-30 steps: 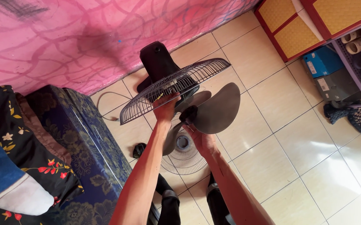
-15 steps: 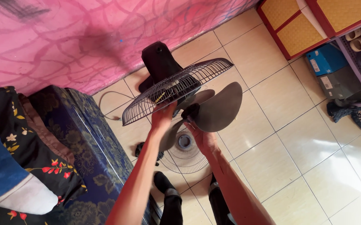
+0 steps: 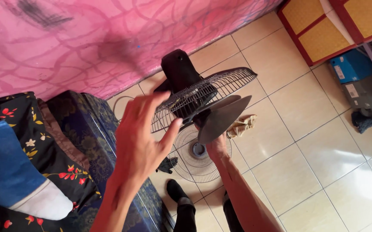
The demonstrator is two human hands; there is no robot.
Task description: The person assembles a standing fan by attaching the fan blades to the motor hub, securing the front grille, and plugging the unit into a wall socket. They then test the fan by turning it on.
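Fan (image 3: pixel 181 75) with black motor housing stands at upper centre of the frame, on the tiled floor (image 3: pixel 306 163) against the pink wall (image 3: pixel 65 47); its rear guard (image 3: pixel 220 88) is mounted and tilted. Left hand (image 3: pixel 141 137), at centre left, is raised close to the camera with fingers spread and holds nothing; half a second ago it was pressed against the rim of the rear guard, so it has let go and drawn back. Right hand (image 3: pixel 217 148), at centre, is closed on the hub of the dark blade (image 3: pixel 220 118), as in both earlier frames. The blade now lies nearer the rear guard and more edge-on to the camera than before; whether its hub touches the motor shaft cannot be told. As a judgement, the guard no longer needs steadying and the blade is carried by one hand alone. Front guard (image 3: pixel 194 154) lies flat on the floor just below the blade, apart from the fan. A crumpled tan rag (image 3: pixel 242 125) now shows on the floor right of the blade. Floral bedding (image 3: pixel 35 141) fills lower left; red-framed cabinet (image 3: pixel 323 30) and boxes (image 3: pixel 353 68) occupy upper right.
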